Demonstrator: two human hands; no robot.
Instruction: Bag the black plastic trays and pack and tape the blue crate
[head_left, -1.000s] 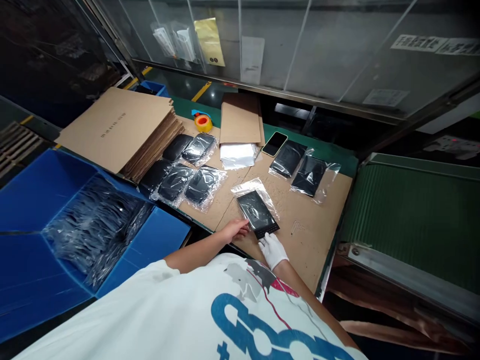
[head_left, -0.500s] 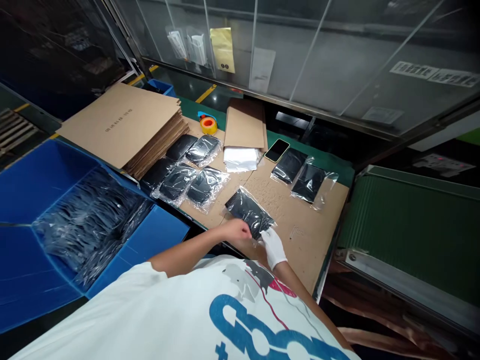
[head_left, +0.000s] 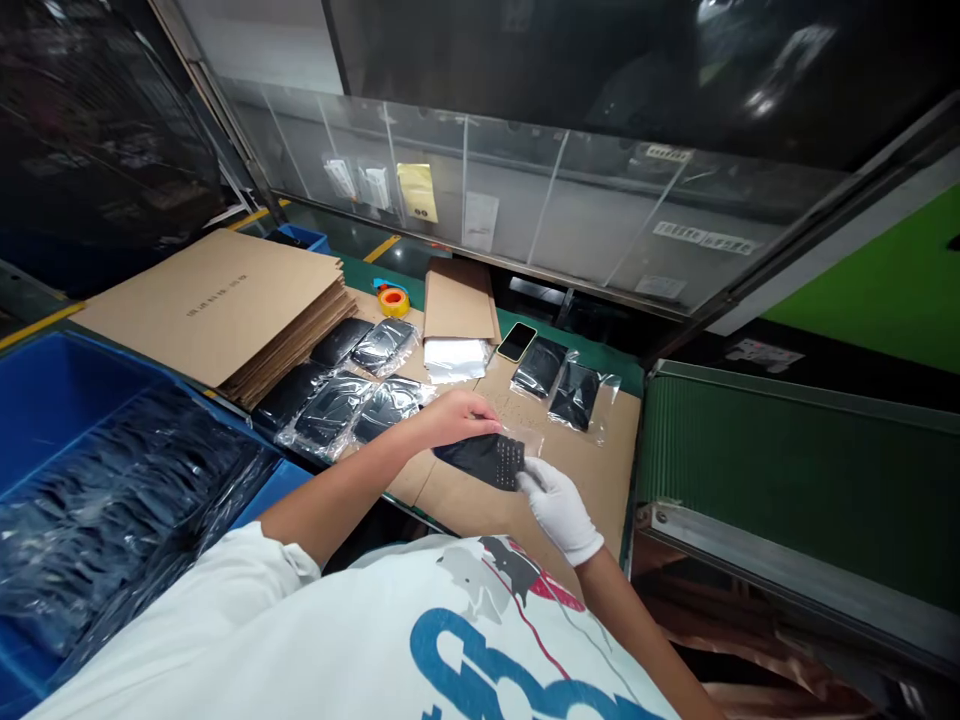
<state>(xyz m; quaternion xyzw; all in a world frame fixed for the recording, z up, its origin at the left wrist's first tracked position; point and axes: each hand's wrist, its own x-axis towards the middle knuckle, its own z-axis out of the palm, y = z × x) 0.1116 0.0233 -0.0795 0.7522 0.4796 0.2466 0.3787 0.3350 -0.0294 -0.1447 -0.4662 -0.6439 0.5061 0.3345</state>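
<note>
A flat black item with a dotted end, in clear plastic (head_left: 480,460), is held just above the cardboard-covered table (head_left: 465,500) in front of me. My bare left hand (head_left: 459,418) grips its upper edge, the fingers bent over it. At its right end, next to the rows of pale dots, my right hand (head_left: 556,503) in a white glove pinches the edge. Several bagged black packets (head_left: 330,410) lie to the left of my hands. Two more bagged black packets (head_left: 576,395) lie beyond them on the right.
Stacked flat cardboard (head_left: 217,300) is at the left, above a blue bin (head_left: 60,375) of bagged dark items. Yellow tape (head_left: 393,302), a brown carton piece (head_left: 457,300) over white sheets (head_left: 454,362) and a phone (head_left: 517,342) are at the back. A green conveyor (head_left: 787,480) runs along the right.
The black item has been turned, so its dotted end now faces right instead of left. My left hand has moved up onto its upper edge. The camera view has tilted upward.
</note>
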